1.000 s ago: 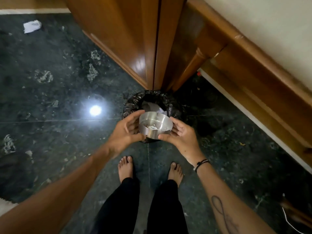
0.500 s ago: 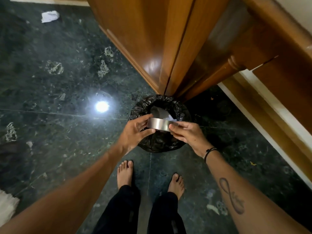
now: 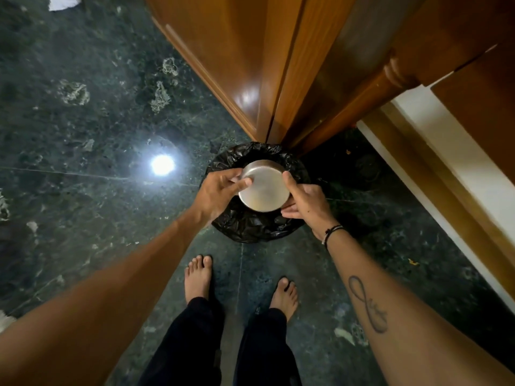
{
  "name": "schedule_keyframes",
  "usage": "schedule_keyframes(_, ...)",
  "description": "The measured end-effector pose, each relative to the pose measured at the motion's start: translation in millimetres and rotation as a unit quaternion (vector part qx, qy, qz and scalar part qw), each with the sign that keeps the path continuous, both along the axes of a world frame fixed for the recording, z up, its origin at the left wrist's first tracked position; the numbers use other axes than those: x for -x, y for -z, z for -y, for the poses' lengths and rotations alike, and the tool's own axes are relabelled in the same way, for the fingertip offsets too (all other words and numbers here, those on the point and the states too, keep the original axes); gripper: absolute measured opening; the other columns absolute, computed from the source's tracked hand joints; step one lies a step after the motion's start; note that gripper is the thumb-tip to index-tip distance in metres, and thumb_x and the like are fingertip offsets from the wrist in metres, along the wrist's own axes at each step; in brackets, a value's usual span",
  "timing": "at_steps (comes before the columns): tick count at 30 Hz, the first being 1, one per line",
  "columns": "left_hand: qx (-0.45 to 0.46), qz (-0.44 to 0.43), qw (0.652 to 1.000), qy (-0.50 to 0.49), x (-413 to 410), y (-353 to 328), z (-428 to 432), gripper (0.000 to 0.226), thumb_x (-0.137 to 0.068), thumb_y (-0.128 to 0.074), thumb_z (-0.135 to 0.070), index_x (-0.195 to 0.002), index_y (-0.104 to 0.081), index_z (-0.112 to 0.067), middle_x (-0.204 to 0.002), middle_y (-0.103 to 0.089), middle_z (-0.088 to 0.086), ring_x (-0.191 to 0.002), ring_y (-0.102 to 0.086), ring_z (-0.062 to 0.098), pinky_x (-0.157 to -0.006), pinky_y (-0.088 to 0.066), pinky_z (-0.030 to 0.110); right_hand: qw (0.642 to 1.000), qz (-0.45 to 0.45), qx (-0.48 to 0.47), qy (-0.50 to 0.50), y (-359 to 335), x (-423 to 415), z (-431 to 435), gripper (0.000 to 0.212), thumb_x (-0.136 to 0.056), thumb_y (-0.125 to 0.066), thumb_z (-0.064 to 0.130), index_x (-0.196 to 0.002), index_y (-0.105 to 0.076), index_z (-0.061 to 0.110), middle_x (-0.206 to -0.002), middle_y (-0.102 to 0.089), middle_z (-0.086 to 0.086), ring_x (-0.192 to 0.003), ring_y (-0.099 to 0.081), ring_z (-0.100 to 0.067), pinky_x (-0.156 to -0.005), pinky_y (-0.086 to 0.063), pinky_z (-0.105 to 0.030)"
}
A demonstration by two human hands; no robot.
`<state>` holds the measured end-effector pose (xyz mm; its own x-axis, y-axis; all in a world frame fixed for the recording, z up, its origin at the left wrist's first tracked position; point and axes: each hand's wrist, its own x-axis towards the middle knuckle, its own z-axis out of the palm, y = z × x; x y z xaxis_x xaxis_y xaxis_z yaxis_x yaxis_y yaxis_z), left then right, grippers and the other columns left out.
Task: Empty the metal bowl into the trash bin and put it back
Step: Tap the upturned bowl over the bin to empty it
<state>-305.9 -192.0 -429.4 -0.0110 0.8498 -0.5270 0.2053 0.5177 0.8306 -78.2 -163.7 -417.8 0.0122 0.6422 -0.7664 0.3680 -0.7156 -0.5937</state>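
The metal bowl (image 3: pixel 263 188) is turned upside down, its flat shiny base facing me, directly over the trash bin (image 3: pixel 250 227), which is lined with a black plastic bag. My left hand (image 3: pixel 218 190) grips the bowl's left side with the thumb across the base. My right hand (image 3: pixel 305 200) holds the right side, fingers under the rim. The bowl hides the bin's opening and whatever is inside.
The bin stands on a dark green marble floor against the corner of a wooden cabinet (image 3: pixel 245 65). A wooden bed frame (image 3: pixel 446 87) runs along the right. My bare feet (image 3: pixel 199 277) are just short of the bin. A crumpled white paper (image 3: pixel 62 1) lies far left.
The bowl went from upright with scraps inside, through tilted on edge, to fully upside down over the bin. Both hands stayed on it and moved forward slightly.
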Motion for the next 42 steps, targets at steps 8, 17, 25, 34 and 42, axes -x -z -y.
schedule_keyframes(8,0.096,0.079,0.984,-0.125,0,12,0,0.033,-0.105,-0.068,-0.023,-0.127,-0.076,0.001,-0.1,-0.086,0.001,-0.097,-0.083,0.016,-0.083,-0.067,0.025,0.791,0.273,-0.447,-0.316,-3,13,41,0.067,-0.106,-0.061,0.032,-0.164,-0.04,0.006,-0.172,-0.037,-0.025,-0.158,-0.042,-0.043,-0.123,-0.044,-0.058)
schedule_keyframes(17,0.159,0.11,0.969,-0.153,-8,18,-3,0.03,-0.104,-0.07,-0.027,-0.116,-0.08,0.0,-0.103,-0.083,0.016,-0.092,-0.08,0.026,-0.089,-0.066,0.037,0.684,0.308,-0.443,-0.491,15,26,65,0.106,-0.102,-0.053,0.064,-0.172,-0.006,0.0,-0.182,0.001,-0.022,-0.171,-0.004,-0.037,-0.138,-0.017,-0.055)
schedule_keyframes(25,0.174,0.102,0.969,-0.146,-5,20,-5,0.027,-0.103,-0.072,-0.029,-0.108,-0.082,-0.005,-0.099,-0.085,0.013,-0.089,-0.081,0.024,-0.077,-0.067,0.03,0.681,0.324,-0.435,-0.493,28,27,62,0.105,-0.103,-0.052,0.064,-0.172,-0.007,-0.001,-0.182,-0.001,-0.023,-0.171,-0.003,-0.037,-0.139,-0.015,-0.054)
schedule_keyframes(34,0.18,0.103,0.966,-0.153,-4,27,-2,0.033,-0.102,-0.074,-0.03,-0.116,-0.081,-0.001,-0.105,-0.085,0.016,-0.099,-0.083,0.028,-0.083,-0.067,0.034,0.685,0.303,-0.445,-0.49,30,28,60,0.105,-0.103,-0.046,0.071,-0.171,-0.013,-0.003,-0.181,-0.008,-0.024,-0.17,-0.009,-0.038,-0.136,-0.023,-0.056)
schedule_keyframes(42,0.189,0.105,0.963,-0.159,-4,27,-3,0.03,-0.1,-0.077,-0.031,-0.11,-0.081,-0.003,-0.11,-0.084,0.02,-0.099,-0.081,0.029,-0.089,-0.067,0.038,0.67,0.324,-0.451,-0.492,30,16,57,0.109,-0.102,-0.047,0.073,-0.171,-0.01,-0.003,-0.181,-0.006,-0.024,-0.17,-0.01,-0.038,-0.136,-0.025,-0.056)
